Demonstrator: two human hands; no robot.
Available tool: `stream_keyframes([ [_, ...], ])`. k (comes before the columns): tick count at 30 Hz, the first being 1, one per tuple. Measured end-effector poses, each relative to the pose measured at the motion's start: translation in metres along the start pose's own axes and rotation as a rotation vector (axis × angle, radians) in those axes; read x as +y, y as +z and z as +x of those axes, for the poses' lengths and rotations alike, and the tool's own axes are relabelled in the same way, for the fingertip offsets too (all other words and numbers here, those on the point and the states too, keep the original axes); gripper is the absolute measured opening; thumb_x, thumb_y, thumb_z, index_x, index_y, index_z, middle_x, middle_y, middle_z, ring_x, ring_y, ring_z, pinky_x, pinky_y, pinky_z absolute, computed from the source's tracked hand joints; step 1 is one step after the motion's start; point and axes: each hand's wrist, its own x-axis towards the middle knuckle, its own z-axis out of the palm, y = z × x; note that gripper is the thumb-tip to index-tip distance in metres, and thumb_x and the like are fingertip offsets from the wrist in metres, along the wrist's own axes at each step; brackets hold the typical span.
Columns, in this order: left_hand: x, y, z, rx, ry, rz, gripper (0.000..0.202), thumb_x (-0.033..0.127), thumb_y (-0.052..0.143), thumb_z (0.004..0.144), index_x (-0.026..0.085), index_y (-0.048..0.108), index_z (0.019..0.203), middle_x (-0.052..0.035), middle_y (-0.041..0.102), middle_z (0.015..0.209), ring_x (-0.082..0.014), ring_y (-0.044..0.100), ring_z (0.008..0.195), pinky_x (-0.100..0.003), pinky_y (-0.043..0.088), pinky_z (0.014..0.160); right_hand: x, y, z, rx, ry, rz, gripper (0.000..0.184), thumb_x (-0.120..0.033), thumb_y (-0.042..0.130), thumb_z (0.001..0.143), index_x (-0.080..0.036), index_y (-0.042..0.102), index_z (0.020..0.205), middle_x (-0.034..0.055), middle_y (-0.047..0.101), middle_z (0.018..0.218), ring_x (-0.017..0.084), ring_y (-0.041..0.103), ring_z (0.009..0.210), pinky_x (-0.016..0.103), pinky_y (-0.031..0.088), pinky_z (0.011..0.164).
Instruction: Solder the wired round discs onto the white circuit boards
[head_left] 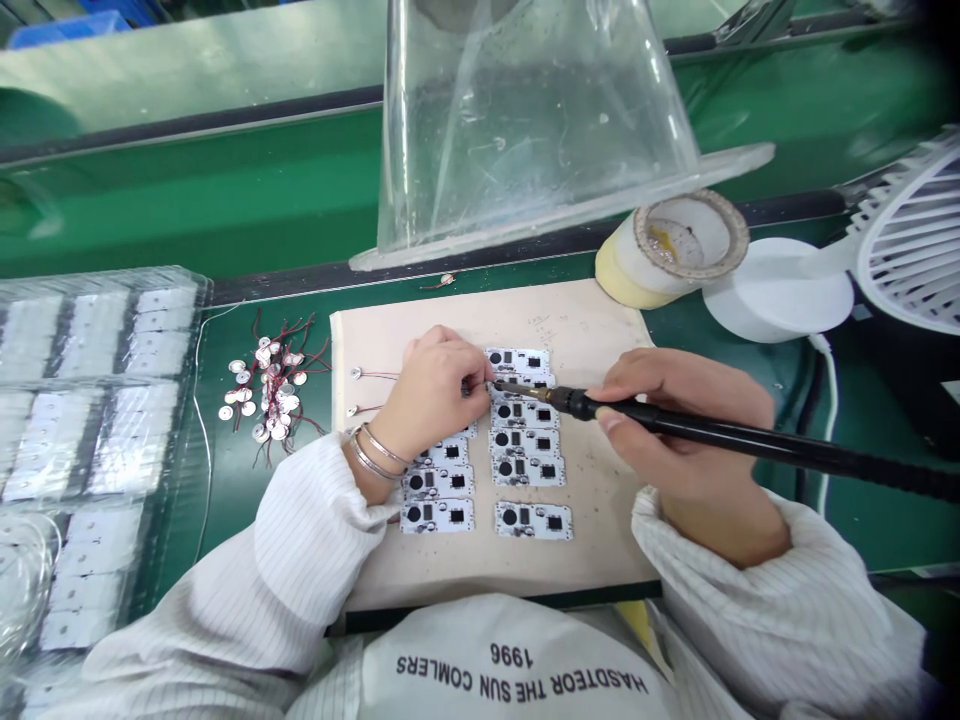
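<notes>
My right hand (675, 420) is closed around a black soldering iron (705, 425), its tip touching or just above the left edge of a white circuit board (521, 381) in the right column. At that same edge, my left hand (442, 385) pinches something too small to make out, probably hidden by the fingers. Several white boards with black chips lie in two columns, one board (532, 521) at the near end of the right column and another (437, 516) at the left. Two small discs with red wires, one of them a silver disc (355, 372), lie left of my left hand.
A pile of wired discs (279, 395) lies left of the beige mat (600, 500). Clear trays (97, 440) of white boards stand farther left. A tape roll (637, 265), a white fan (780, 290) and a clear plastic hood (540, 130) are at the back.
</notes>
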Motion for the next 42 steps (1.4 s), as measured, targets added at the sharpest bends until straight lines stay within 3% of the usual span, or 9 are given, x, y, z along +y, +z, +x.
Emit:
stream_keyframes([
  [5, -0.002, 0.001, -0.001, 0.023, 0.018, 0.029, 0.013, 0.009, 0.058, 0.069, 0.019, 0.057, 0.061, 0.0, 0.071, 0.079, -0.0222, 0.056, 0.092, -0.042, 0.039, 0.087, 0.005, -0.003, -0.004, 0.099, 0.035, 0.033, 0.015, -0.015, 0.066, 0.069, -0.026, 0.067, 0.08, 0.0008, 0.063, 0.068, 0.018, 0.057, 0.056, 0.034, 0.045, 0.049],
  [10, 0.007, 0.003, -0.007, 0.048, 0.03, 0.194, 0.011, 0.012, 0.059, 0.074, 0.019, 0.06, 0.066, -0.0018, 0.071, 0.083, -0.0237, 0.054, 0.094, -0.042, 0.038, 0.083, 0.013, -0.002, -0.006, 0.215, -0.073, 0.09, 0.023, -0.011, 0.07, 0.065, -0.027, 0.071, 0.082, 0.0049, 0.064, 0.069, 0.023, 0.059, 0.059, 0.039, 0.045, 0.052],
  [15, 0.011, -0.018, -0.029, 0.127, 0.026, 0.337, 0.014, 0.029, 0.06, 0.085, 0.02, 0.067, 0.093, -0.0064, 0.068, 0.107, -0.0264, 0.052, 0.102, -0.043, 0.041, 0.086, 0.015, 0.001, -0.004, 0.362, -0.068, 0.179, 0.022, -0.012, 0.073, 0.063, -0.028, 0.074, 0.078, 0.0055, 0.064, 0.066, 0.027, 0.059, 0.058, 0.044, 0.043, 0.051],
  [18, -0.012, -0.054, -0.054, 0.26, -0.145, 0.338, 0.017, 0.025, 0.055, 0.087, 0.02, 0.065, 0.101, -0.0064, 0.068, 0.105, -0.0222, 0.057, 0.101, -0.038, 0.044, 0.091, 0.019, 0.001, -0.004, 0.375, -0.084, 0.179, 0.021, -0.013, 0.074, 0.062, -0.03, 0.075, 0.076, 0.0058, 0.063, 0.064, 0.027, 0.059, 0.056, 0.043, 0.042, 0.048],
  [22, -0.067, -0.103, -0.088, 0.46, -0.579, 0.476, 0.024, 0.017, 0.043, 0.088, 0.018, 0.064, 0.098, -0.0095, 0.068, 0.096, -0.0232, 0.062, 0.092, -0.038, 0.047, 0.085, 0.026, 0.0, -0.003, 0.37, -0.15, 0.15, 0.021, -0.014, 0.074, 0.062, -0.031, 0.074, 0.075, 0.0064, 0.064, 0.062, 0.025, 0.058, 0.052, 0.042, 0.042, 0.044],
  [28, -0.122, -0.118, -0.104, 0.39, -0.739, 0.51, 0.011, 0.015, 0.054, 0.076, 0.018, 0.064, 0.079, -0.0111, 0.068, 0.081, -0.0275, 0.063, 0.084, -0.038, 0.046, 0.079, 0.017, -0.001, -0.005, 0.352, -0.128, 0.123, 0.026, -0.015, 0.074, 0.062, -0.034, 0.075, 0.08, 0.0064, 0.064, 0.065, 0.029, 0.059, 0.055, 0.046, 0.044, 0.047],
  [33, -0.111, -0.126, -0.11, 0.418, -0.704, 0.449, 0.011, 0.017, 0.052, 0.077, 0.02, 0.063, 0.079, -0.0073, 0.068, 0.082, -0.024, 0.062, 0.083, -0.034, 0.046, 0.078, 0.013, -0.003, -0.006, 0.305, -0.038, 0.114, 0.03, -0.018, 0.072, 0.065, -0.041, 0.073, 0.084, 0.0059, 0.063, 0.068, 0.031, 0.059, 0.061, 0.049, 0.044, 0.052],
  [37, -0.089, -0.14, -0.122, 0.577, -0.661, 0.402, 0.013, 0.024, 0.053, 0.079, 0.021, 0.064, 0.085, -0.0071, 0.068, 0.09, -0.0255, 0.061, 0.093, -0.037, 0.044, 0.087, 0.021, -0.003, -0.005, 0.361, -0.085, 0.122, 0.026, -0.016, 0.074, 0.064, -0.036, 0.074, 0.081, 0.0065, 0.064, 0.067, 0.03, 0.059, 0.059, 0.047, 0.044, 0.05],
  [42, -0.078, -0.137, -0.133, 0.754, -0.649, 0.164, 0.015, 0.03, 0.061, 0.076, 0.019, 0.068, 0.082, -0.0038, 0.072, 0.079, -0.0212, 0.068, 0.079, -0.034, 0.053, 0.079, 0.02, -0.004, -0.007, 0.444, -0.095, 0.059, 0.027, -0.018, 0.074, 0.064, -0.04, 0.074, 0.08, 0.0057, 0.064, 0.067, 0.032, 0.06, 0.06, 0.049, 0.044, 0.052],
])
